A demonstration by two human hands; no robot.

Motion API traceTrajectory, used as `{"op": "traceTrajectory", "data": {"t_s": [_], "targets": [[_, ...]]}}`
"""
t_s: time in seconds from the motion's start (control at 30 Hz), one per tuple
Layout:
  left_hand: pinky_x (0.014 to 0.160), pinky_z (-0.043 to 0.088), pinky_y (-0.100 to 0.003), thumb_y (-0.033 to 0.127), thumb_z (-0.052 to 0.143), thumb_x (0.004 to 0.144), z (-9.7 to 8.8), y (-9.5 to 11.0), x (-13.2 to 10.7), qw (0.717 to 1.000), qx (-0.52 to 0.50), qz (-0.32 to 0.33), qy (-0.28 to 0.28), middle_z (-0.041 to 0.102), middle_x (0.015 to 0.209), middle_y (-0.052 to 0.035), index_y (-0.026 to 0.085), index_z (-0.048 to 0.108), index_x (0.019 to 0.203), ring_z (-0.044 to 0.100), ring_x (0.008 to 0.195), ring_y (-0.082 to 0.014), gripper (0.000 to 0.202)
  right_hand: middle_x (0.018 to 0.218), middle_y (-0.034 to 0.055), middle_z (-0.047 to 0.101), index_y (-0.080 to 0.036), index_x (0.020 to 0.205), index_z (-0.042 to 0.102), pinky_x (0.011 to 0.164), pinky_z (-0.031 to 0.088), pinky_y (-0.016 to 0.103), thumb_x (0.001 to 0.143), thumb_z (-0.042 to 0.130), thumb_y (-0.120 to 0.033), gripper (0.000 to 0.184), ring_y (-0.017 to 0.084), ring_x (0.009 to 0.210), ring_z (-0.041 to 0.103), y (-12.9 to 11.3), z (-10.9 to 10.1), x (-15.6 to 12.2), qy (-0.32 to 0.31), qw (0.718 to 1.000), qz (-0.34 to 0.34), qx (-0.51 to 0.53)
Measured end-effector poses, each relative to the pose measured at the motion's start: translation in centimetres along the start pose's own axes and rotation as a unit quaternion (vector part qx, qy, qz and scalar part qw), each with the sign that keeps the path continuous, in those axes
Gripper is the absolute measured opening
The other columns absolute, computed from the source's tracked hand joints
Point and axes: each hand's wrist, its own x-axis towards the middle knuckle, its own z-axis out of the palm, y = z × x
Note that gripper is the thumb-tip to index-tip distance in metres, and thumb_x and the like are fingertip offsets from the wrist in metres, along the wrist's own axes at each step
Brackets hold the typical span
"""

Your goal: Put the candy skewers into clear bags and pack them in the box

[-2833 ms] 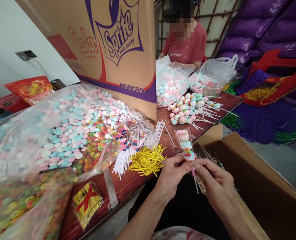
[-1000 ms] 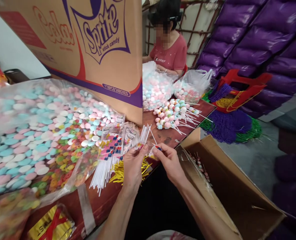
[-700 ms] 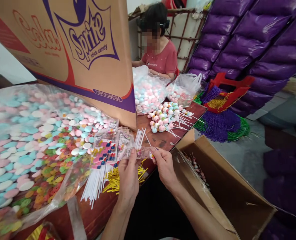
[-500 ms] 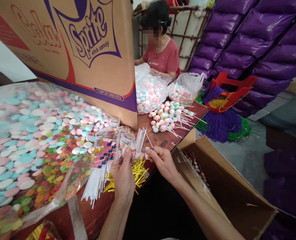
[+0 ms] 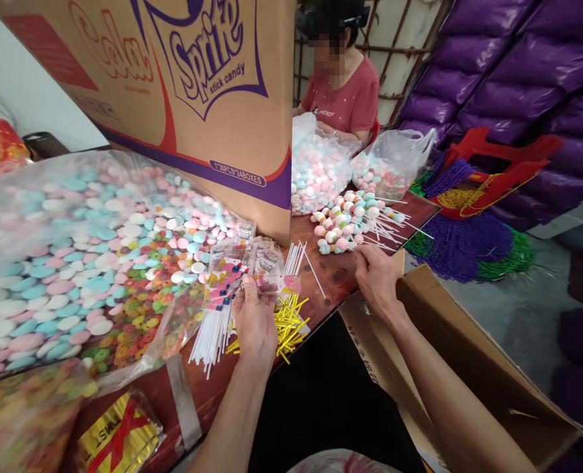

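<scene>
My left hand is closed on a clear printed candy bag, held just above the yellow twist ties at the table's near edge. My right hand has reached out to the right. It sits at the table edge by the cardboard box flap, just short of the pile of pink, white and blue candy skewers. Its fingers are curled; whether they hold anything I cannot see. Beside my left hand lie a stack of printed bags and a bundle of white sticks.
A big bag of pastel disc candies and coloured rings fills the left. A tall "Sprite stick candy" carton stands behind. A person in a red shirt sits opposite with candy bags. An open cardboard box is at my right.
Both hands held the clear bag half a second ago. Now my right hand has let go and moved right toward the skewer pile; my left hand keeps the bag.
</scene>
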Motion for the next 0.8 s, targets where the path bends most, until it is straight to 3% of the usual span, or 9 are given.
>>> {"op": "traceTrajectory", "data": {"t_s": [0.07, 0.13, 0.23, 0.37, 0.53, 0.7, 0.8], "targets": [[0.063, 0.046, -0.024, 0.042, 0.082, 0.069, 0.0, 0.0, 0.2, 1.0, -0.002, 0.007, 0.01, 0.067, 0.068, 0.0028, 0.017, 0.061, 0.079, 0.061, 0.06, -0.0096, 0.034, 0.084, 0.0054, 0.069, -0.017, 0.091, 0.07, 0.071, 0.043, 0.032, 0.091, 0.052, -0.027, 0.021, 0.019, 0.076, 0.06, -0.9, -0.7, -2.3, 0.029, 0.987, 0.038, 0.153], [0.064, 0.046, -0.025, 0.043, 0.078, 0.074, 0.1, 0.0, 0.5, 1.0, -0.003, 0.012, 0.021, 0.065, 0.067, 0.0031, 0.017, 0.06, 0.079, 0.061, 0.059, -0.0096, 0.032, 0.083, 0.0031, 0.068, -0.019, 0.091, 0.071, 0.074, 0.046, 0.032, 0.09, 0.058, -0.031, 0.018, 0.019, 0.078, 0.061, -2.2, -1.7, -4.8, 0.019, 0.962, 0.075, 0.263], [0.065, 0.046, -0.025, 0.044, 0.072, 0.08, 0.1, -0.1, 1.0, 1.0, 0.004, 0.014, 0.027, 0.064, 0.066, 0.0032, 0.018, 0.058, 0.076, 0.06, 0.059, -0.0095, 0.03, 0.083, 0.0023, 0.068, -0.021, 0.09, 0.071, 0.073, 0.047, 0.031, 0.09, 0.061, -0.028, 0.012, 0.018, 0.078, 0.061, -3.7, -3.1, -7.9, -0.001, 0.946, 0.071, 0.315], [0.064, 0.046, -0.024, 0.04, 0.072, 0.081, -0.1, -0.5, 1.1, 1.0, 0.009, 0.008, 0.024, 0.065, 0.067, 0.0039, 0.018, 0.057, 0.077, 0.059, 0.057, -0.0083, 0.027, 0.082, 0.0023, 0.068, -0.023, 0.092, 0.07, 0.071, 0.046, 0.032, 0.092, 0.059, -0.022, 0.011, 0.018, 0.076, 0.062, -4.0, -3.8, -9.7, 0.014, 0.963, 0.012, 0.268], [0.063, 0.046, -0.024, 0.045, 0.075, 0.076, -0.3, -0.6, 1.0, 0.999, 0.03, 0.008, 0.022, 0.064, 0.068, 0.0036, 0.018, 0.056, 0.078, 0.058, 0.055, -0.0084, 0.033, 0.083, 0.0033, 0.071, -0.024, 0.093, 0.072, 0.073, 0.043, 0.035, 0.092, 0.059, -0.019, 0.014, 0.018, 0.078, 0.063, -3.1, -4.0, -9.6, 0.022, 0.983, -0.07, 0.169], [0.059, 0.045, -0.024, 0.052, 0.073, 0.074, -0.6, -0.5, 1.6, 0.992, 0.106, 0.067, 0.003, 0.059, 0.063, 0.0045, 0.019, 0.054, 0.077, 0.057, 0.054, -0.0099, 0.039, 0.087, 0.0043, 0.072, -0.023, 0.094, 0.072, 0.072, 0.039, 0.035, 0.092, 0.058, -0.018, 0.015, 0.018, 0.077, 0.062, -2.4, -5.2, -9.0, -0.006, 0.987, -0.13, 0.089], [0.059, 0.044, -0.024, 0.053, 0.071, 0.075, -1.1, -0.7, 1.8, 0.982, 0.155, 0.107, -0.026, 0.056, 0.063, 0.0043, 0.019, 0.055, 0.076, 0.057, 0.058, -0.0109, 0.038, 0.086, 0.004, 0.072, -0.023, 0.093, 0.072, 0.071, 0.04, 0.035, 0.092, 0.059, -0.02, 0.014, 0.018, 0.076, 0.062, -2.5, -5.6, -8.8, -0.026, 0.985, -0.137, 0.099]]}}
